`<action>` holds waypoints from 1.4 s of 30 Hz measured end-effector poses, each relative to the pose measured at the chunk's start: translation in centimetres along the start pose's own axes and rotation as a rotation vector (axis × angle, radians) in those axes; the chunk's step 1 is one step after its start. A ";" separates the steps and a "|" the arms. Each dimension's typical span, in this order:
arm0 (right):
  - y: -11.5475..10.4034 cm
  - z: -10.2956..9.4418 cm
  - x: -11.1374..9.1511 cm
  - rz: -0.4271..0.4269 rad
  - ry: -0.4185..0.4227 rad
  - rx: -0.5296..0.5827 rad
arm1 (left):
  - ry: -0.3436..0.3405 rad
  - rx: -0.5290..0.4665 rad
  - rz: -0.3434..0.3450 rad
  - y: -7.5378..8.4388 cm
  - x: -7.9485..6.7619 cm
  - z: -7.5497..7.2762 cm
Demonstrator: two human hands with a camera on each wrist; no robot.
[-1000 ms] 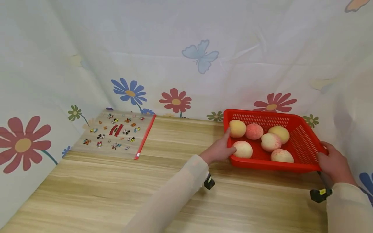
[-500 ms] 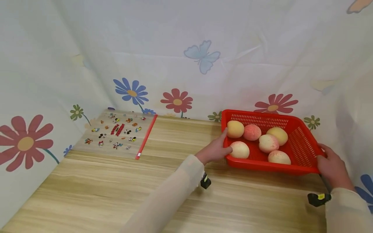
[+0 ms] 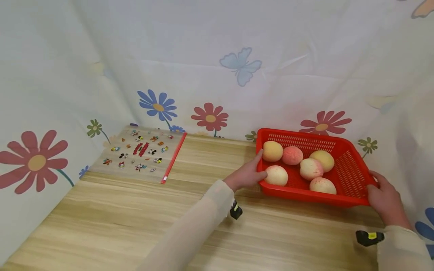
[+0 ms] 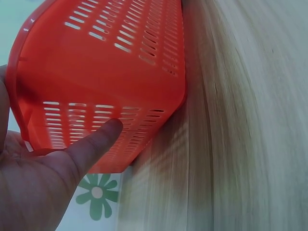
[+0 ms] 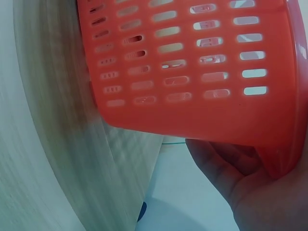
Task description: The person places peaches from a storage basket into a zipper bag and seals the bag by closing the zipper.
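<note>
A red plastic basket (image 3: pixel 313 195) with slotted walls stands at the right of the table and holds several peaches (image 3: pixel 311 169), some yellow, some pink or whitish. My left hand (image 3: pixel 246 175) grips its left rim, thumb over the edge beside a pale peach; in the left wrist view one finger (image 4: pixel 98 144) lies along the outer wall. At the opposite end, my right hand (image 3: pixel 386 195) holds the right rim. Its curled fingers show under the rim in the right wrist view, where the basket (image 5: pixel 192 115) hides part of them.
A clear zip bag (image 3: pixel 135 154) with cartoon prints and a red slider edge lies flat at the back left of the wooden table (image 3: pixel 112 222). Flower-printed white sheeting (image 3: pixel 190 82) walls the back and both sides.
Held by both hands, the basket has slid a little to the left and slightly nearer, its peaches moving with it. The head view has turned slightly left. The zip bag stays put.
</note>
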State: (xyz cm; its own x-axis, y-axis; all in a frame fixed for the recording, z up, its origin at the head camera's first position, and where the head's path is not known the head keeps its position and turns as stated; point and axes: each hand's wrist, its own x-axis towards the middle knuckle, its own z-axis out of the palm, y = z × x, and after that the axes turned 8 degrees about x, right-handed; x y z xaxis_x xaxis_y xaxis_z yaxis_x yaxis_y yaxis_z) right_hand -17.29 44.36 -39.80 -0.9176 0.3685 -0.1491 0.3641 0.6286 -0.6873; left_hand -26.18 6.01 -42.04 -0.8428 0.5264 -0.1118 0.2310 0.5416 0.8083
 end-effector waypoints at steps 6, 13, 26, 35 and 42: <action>-0.4 0.6 -0.5 0.010 -0.005 0.024 | 0.006 0.002 0.004 -0.5 -0.3 -0.5; -0.9 1.3 -1.0 -0.036 0.021 0.020 | 0.001 -0.009 -0.002 -1.0 -0.7 -1.1; -1.7 2.3 -1.8 -0.101 0.051 0.003 | -0.003 -0.053 -0.017 -2.2 -1.4 -2.2; -1.8 3.1 -1.9 -0.114 0.064 0.011 | -0.005 -0.073 -0.039 -2.6 -1.8 -2.9; -2.0 3.5 -2.1 -0.136 0.068 0.017 | -0.001 -0.072 -0.049 -3.0 -2.1 -3.3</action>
State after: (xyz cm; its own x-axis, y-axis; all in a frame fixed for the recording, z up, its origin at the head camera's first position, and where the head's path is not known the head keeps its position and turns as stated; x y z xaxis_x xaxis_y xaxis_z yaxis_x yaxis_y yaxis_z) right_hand -16.70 39.89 -40.61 -0.9450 0.3270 -0.0055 0.2340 0.6643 -0.7099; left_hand -26.75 1.11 -42.35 -0.8519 0.5010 -0.1524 0.1541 0.5180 0.8414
